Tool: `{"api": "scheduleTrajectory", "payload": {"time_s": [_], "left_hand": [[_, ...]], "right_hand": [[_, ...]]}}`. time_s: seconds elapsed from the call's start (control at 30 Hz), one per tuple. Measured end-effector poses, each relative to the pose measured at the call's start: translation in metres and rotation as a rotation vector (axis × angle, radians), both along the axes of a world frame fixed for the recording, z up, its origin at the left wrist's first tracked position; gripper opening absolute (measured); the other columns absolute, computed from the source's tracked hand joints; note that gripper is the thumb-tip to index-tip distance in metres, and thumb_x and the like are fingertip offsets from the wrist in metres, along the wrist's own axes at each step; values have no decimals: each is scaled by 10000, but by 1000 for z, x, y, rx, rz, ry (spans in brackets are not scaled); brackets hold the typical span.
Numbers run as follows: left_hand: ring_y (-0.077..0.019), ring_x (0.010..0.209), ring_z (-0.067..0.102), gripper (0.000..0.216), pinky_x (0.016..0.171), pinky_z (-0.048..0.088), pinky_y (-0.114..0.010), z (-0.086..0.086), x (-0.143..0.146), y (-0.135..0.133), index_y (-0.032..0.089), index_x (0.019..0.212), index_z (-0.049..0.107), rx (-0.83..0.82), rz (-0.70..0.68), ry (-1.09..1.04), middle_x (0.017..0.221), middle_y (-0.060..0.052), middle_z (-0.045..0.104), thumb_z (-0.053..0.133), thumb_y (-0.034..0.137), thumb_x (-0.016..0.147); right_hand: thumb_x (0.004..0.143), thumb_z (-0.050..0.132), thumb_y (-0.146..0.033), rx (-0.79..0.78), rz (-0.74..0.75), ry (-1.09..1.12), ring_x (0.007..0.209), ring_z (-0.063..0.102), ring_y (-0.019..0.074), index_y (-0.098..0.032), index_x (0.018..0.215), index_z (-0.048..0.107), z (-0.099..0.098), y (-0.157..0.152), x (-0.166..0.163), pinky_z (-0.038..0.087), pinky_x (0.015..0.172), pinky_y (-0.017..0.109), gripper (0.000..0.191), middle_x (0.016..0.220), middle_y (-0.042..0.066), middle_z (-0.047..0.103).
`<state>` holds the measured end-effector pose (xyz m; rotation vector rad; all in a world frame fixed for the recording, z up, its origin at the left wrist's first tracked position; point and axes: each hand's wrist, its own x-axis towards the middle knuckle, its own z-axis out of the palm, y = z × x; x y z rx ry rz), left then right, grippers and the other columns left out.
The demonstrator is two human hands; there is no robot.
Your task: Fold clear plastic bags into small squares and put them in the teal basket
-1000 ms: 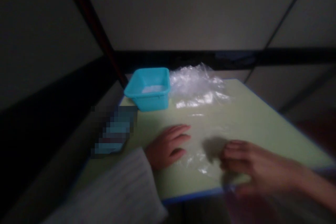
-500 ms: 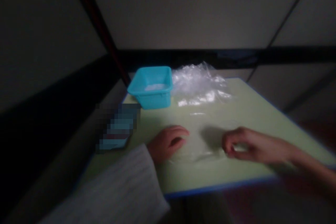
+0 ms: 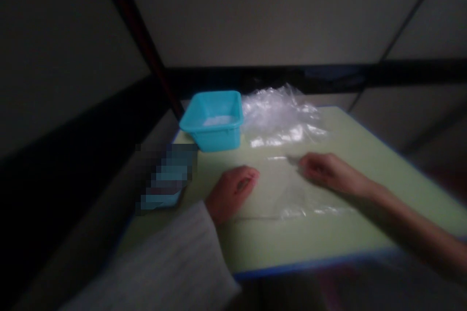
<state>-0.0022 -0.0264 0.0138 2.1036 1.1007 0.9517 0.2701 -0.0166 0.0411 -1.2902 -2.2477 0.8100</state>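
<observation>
A clear plastic bag (image 3: 292, 197) lies flat on the pale green table (image 3: 328, 238). My left hand (image 3: 233, 192), in a grey sleeve, rests on the bag's left edge with its fingers curled in. My right hand (image 3: 323, 170) reaches across the bag and pinches its far edge between closed fingertips. The light is dim and the picture is soft.
A turquoise plastic tub (image 3: 213, 119) with something white inside stands at the table's far left corner. A heap of crumpled clear plastic bags (image 3: 280, 114) lies beside it on the right. A blurred-out object (image 3: 166, 177) sits at the left edge. The table has a blue rim.
My right hand has travelled from the bag's near edge to its far edge, closing into a pinch. My left hand's fingers have curled in. The bag now lies flatter.
</observation>
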Motion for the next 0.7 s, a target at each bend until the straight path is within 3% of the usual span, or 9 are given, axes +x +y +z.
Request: {"api": "scheduleTrajectory", "payload": {"time_s": [0.1,0.27,0.5,0.7], "left_hand": [[-140,748,600,151,708,480,-258,2,1,-4,148,885,619,27,-69,41,850,-49,658,507,193,795],[-128,692,584,138,656,463,-233,6,4,-11,140,848,628,-49,-226,59,793,-42,654,516,197,791],[-128,648,576,173,600,450,-220,8,6,-11,119,840,648,-216,-168,19,747,-44,667,521,207,760],[-122,616,568,267,588,438,-231,8,3,-13,109,919,634,-271,-275,1,772,-49,670,622,264,702]], "right_hand": [[867,502,-339,49,-11,-29,599,504,143,-174,905,563,5,-11,-3,403,508,252,181,721,30,584],[820,586,-326,82,155,22,836,568,184,-195,1111,513,-4,-19,-13,471,728,320,327,1017,74,600],[806,536,-146,-43,212,106,591,484,100,-192,1166,444,-23,-10,-22,405,548,221,375,722,-37,514],[790,545,-154,-71,92,176,550,467,97,-193,1165,431,-21,-11,-18,387,504,216,395,696,-44,505]]}}
